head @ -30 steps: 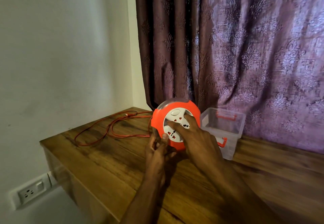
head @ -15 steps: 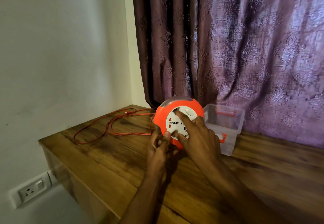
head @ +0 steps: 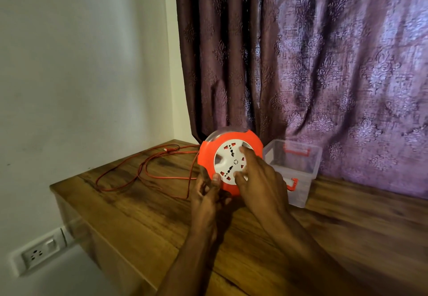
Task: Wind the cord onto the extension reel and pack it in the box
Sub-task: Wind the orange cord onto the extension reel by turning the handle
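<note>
An orange extension reel point(head: 208, 156) with a white socket disc stands upright on the wooden table point(head: 143, 217). My left hand point(head: 208, 193) grips its lower left rim, thumb on the orange edge. The fingers of my right hand point(head: 259, 180) press on the white disc. The orange cord point(head: 148, 173) lies in loose loops on the table to the left, its plug near the back corner by the wall. A clear plastic box point(head: 298, 163) with orange latches stands open just right of the reel.
A purple patterned curtain point(head: 301, 64) hangs behind the table. A white wall is on the left, with a wall socket point(head: 39, 253) low down below the table's left edge. The table's left end drops off near the cord.
The white disc has turned under my right hand's fingers, its sockets now in other positions. The cord loops lie a little differently. My left hand keeps its hold on the rim.
</note>
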